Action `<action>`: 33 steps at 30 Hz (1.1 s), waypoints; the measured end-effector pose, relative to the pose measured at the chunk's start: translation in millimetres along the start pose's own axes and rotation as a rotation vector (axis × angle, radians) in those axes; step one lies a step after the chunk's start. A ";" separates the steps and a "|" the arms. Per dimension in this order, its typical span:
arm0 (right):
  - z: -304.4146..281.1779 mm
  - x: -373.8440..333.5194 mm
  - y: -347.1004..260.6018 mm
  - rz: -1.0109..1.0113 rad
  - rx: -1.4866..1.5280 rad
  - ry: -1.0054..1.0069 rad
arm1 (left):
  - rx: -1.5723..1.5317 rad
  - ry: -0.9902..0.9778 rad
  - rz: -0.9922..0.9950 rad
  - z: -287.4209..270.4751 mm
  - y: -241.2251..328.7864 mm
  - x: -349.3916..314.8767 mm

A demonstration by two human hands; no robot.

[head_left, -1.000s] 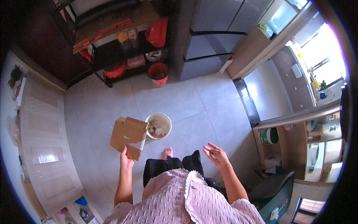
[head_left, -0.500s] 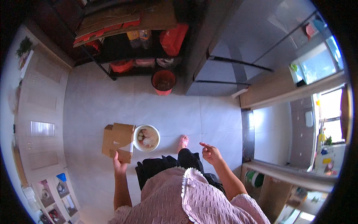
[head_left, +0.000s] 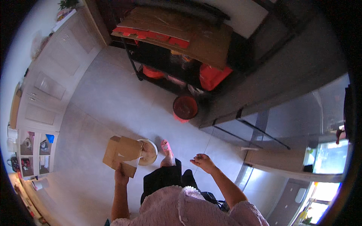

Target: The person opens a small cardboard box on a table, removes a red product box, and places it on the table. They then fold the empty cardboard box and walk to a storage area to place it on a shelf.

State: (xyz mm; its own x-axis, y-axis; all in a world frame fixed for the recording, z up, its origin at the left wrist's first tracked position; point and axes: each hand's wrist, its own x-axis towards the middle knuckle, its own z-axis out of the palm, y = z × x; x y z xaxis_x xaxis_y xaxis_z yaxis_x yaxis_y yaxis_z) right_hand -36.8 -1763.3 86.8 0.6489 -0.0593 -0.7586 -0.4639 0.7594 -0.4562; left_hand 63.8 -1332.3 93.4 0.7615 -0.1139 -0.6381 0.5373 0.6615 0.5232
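Observation:
My left hand (head_left: 121, 176) grips the lower edge of a brown cardboard box (head_left: 117, 152) with open flaps and a pale torn patch. Just right of the box is a round white bowl (head_left: 154, 147), its left part hidden behind the cardboard. The bowl's contents are blurred. A whitish strip (head_left: 132, 162) shows between box and bowl; I cannot tell whether my left hand also carries the bowl. Out to the right, my right hand (head_left: 204, 163) hangs in the air with loosely bent fingers apart, nothing visible in it.
A red bin (head_left: 184, 108) stands on the grey floor before a black shelf rack (head_left: 162, 64) stacked with flat cardboard (head_left: 203, 45). Dark glossy cabinets (head_left: 260, 124) run along the right. Pale cupboards (head_left: 52, 83) line the left. My foot in a pink slipper (head_left: 166, 146) is ahead.
My view has turned right, so the rack and bin appear farther right and lower. The box and bowl stay beside my left hand. My right index finger, stretched before, is now bent.

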 end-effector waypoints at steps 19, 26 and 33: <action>23.2 289.1 -149.9 -0.111 -0.637 0.232 | -0.177 0.146 -0.058 96.3 -52.5 141.6; -10.0 396.4 -147.3 -0.177 -0.706 0.334 | -0.115 0.280 -0.063 152.8 -88.5 158.7; -24.7 451.8 -162.6 -0.121 -0.665 0.427 | -0.127 0.299 -0.101 176.2 -106.6 178.4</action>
State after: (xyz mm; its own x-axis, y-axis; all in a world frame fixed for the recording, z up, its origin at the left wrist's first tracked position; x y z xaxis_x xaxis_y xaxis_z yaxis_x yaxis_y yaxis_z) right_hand 316.9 -1929.6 -193.2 0.4929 -0.4622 -0.7371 -0.7550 0.1938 -0.6264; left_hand 206.2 -1553.8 23.4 0.5563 0.0266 -0.8306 0.5412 0.7469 0.3864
